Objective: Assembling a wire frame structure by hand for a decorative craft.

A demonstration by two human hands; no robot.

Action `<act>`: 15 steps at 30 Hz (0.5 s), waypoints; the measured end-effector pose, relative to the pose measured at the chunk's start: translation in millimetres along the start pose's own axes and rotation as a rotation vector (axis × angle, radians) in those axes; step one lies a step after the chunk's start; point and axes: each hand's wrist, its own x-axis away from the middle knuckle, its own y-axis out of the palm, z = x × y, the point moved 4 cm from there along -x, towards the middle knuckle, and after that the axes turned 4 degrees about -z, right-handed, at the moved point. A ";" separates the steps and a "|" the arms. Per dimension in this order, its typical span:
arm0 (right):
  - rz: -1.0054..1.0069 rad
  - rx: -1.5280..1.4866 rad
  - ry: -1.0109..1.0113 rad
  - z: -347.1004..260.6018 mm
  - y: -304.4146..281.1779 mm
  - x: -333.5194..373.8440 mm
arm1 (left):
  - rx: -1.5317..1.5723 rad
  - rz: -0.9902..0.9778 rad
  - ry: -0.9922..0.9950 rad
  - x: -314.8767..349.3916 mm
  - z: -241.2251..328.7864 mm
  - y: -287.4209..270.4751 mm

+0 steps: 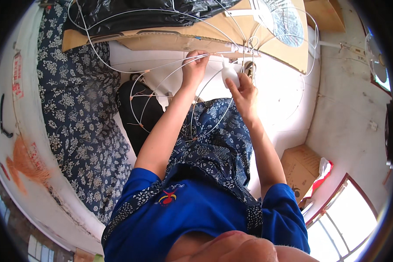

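Note:
A large, light-coloured wire frame [132, 98] of thin bent hoops spans the space in front of me, from my lap to the cardboard beyond. My left hand [195, 67] is closed in a pinch on one of its wires. Small brownish wraps show at several of the crossings. A white squeeze bottle [229, 74] with a narrow nozzle is gripped by my right hand [246, 92], just right of the left one. The nozzle points away from me, close to the wires. Whether the tip touches a wire I cannot tell.
A cardboard box [161, 42] with a black plastic sheet [131, 17] on it stands ahead, wire loops lying over it. Blue flower-patterned cloth [74, 131] covers a surface at the left. Another cardboard carton [299, 168] sits at the right, near a window [343, 222].

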 end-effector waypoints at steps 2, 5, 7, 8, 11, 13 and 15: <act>0.000 -0.032 0.013 0.2 3.5 -2.6 | -0.026 -0.007 -0.012 1.4 4.3 -0.8; 0.022 -0.044 -0.023 -5.4 5.2 -8.0 | -0.034 -0.010 -0.078 3.0 11.6 -3.8; 0.022 -0.044 -0.018 -6.3 5.8 -9.9 | -0.037 -0.010 -0.082 1.6 11.6 -5.8; 0.023 -0.036 -0.018 -5.6 6.5 -10.6 | -0.031 -0.008 -0.083 1.3 11.7 -6.9; 0.025 -0.026 -0.005 -1.2 5.1 -11.2 | -0.144 -0.076 -0.136 1.2 12.8 -6.6; 0.027 -0.025 0.002 -2.6 5.1 -11.4 | -0.128 -0.025 -0.100 1.2 11.5 -7.4; 0.021 -0.041 0.006 -2.8 5.9 -11.4 | -0.110 0.025 -0.063 0.6 10.8 -9.0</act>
